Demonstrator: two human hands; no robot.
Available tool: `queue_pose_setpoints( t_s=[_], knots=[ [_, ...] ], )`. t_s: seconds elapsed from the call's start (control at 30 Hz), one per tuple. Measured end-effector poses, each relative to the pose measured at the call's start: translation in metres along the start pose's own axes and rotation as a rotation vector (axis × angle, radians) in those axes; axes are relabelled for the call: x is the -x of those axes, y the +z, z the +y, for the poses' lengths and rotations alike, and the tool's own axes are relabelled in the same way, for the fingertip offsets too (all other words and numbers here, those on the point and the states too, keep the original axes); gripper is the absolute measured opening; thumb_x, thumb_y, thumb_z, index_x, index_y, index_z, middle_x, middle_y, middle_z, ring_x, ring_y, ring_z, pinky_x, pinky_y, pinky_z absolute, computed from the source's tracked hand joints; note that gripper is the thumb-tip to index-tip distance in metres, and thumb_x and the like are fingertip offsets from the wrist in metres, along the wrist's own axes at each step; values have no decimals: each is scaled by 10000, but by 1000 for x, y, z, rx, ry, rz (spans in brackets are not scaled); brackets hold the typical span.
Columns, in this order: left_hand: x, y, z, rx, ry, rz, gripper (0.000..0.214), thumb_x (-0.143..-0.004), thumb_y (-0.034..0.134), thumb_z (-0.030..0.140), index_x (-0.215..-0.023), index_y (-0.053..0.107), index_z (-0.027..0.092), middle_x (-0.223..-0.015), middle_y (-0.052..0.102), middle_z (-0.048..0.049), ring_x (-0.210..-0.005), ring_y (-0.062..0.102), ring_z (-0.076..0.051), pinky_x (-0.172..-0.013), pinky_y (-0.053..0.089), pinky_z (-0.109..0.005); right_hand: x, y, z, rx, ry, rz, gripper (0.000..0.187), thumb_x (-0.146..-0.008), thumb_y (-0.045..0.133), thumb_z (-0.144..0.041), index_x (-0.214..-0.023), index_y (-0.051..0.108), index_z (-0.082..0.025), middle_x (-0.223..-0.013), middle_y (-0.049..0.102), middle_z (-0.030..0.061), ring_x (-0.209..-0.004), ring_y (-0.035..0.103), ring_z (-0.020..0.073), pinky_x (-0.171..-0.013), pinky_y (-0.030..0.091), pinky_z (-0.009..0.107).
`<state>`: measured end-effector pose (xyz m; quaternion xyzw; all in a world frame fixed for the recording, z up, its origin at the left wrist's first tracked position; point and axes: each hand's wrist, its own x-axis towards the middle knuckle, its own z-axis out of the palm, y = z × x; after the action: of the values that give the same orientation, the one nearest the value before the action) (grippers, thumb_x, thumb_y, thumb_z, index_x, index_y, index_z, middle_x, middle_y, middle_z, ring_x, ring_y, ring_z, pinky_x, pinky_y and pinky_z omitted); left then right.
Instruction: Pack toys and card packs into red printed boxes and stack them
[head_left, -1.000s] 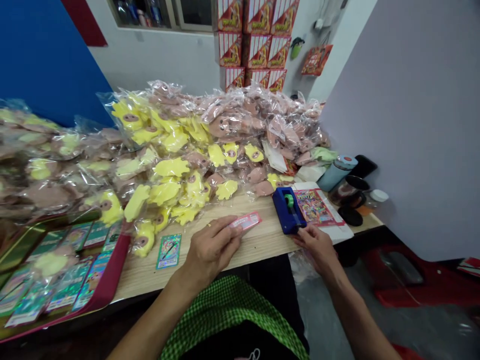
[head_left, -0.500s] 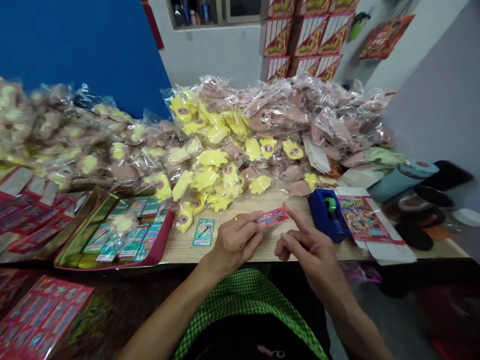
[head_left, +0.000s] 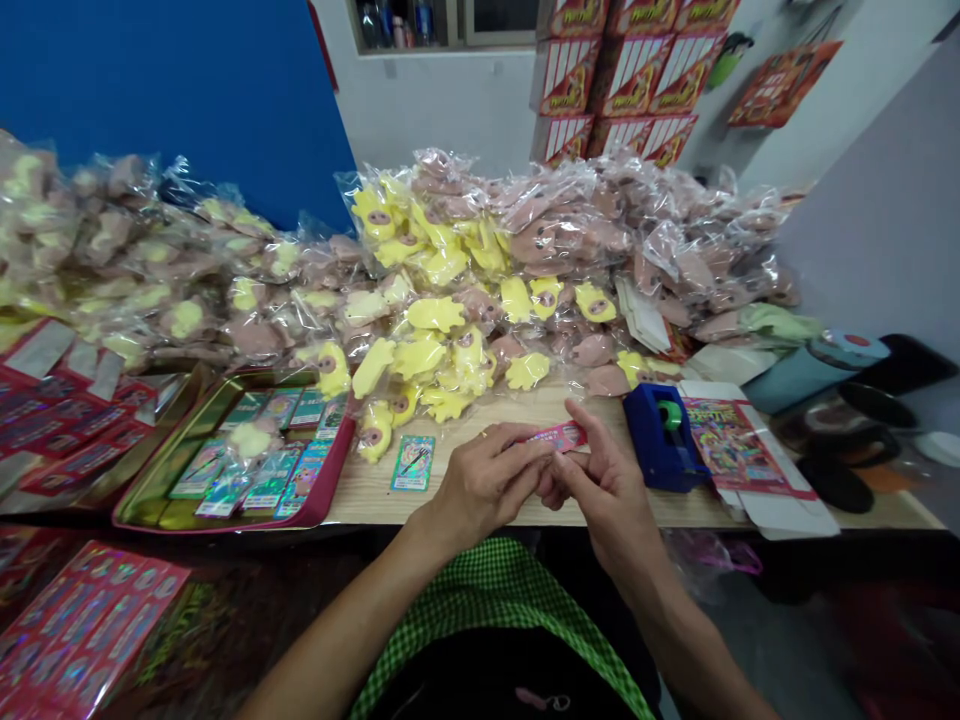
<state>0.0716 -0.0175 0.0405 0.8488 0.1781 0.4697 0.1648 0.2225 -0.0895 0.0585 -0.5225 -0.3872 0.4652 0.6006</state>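
The left hand (head_left: 487, 480) and right hand (head_left: 607, 490) both pinch a small pink packet (head_left: 559, 436), no tape visible on it, with the blue tape dispenser (head_left: 664, 450) just right of them.

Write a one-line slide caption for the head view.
Left hand holds a pink packet, right hand touching it, beside a blue tape dispenser.
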Motion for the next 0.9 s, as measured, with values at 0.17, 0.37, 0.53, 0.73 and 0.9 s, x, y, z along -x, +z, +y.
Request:
queue_pose_setpoints(
  t_s=[0.17,0.37,0.53,0.73,0.9],
  knots=[
    [-13,-7,2,221,-195,-94,179,-935,661,185,-1099,729,170,-1077,757,-92,-963,730,-175,-853,606,-325,5,4,5,-34,-24,50,901,-870,714,-363,-1588,236,-101,-622,636,-61,-576,574,165,-608,487,286],
    [-35,-9,7,177,-378,-212,126,-925,713,287,-865,682,181,-730,683,15,-654,638,-124,-653,524,-252,6,7,10,-144,31,83,1036,-810,774,-392,-1614,172,-137,-642,646,-62,-551,594,186,-576,480,299],
    [-39,-8,11,-29,-178,-275,80,-976,618,252,-955,624,175,-842,699,-23,-740,653,-145,-698,522,-262,3,2,7,-247,123,42,1040,-679,841,-358,-1544,305,-145,-675,674,-37,-516,580,179,-528,463,282],
    [-20,-4,-11,-96,-511,187,72,-981,594,267,-972,570,200,-786,641,15,-661,590,-120,-651,488,-255,4,-23,17,-22,146,139,963,-659,865,-451,-1439,396,-139,-754,733,52,-563,614,210,-543,481,302],
    [10,22,-32,-138,-782,149,101,-996,571,266,-935,554,187,-838,652,-42,-747,638,-181,-711,553,-325,14,-30,27,473,-213,319,534,-852,712,-433,-1301,562,-186,-923,707,84,-725,645,243,-633,502,348]
  ],
)
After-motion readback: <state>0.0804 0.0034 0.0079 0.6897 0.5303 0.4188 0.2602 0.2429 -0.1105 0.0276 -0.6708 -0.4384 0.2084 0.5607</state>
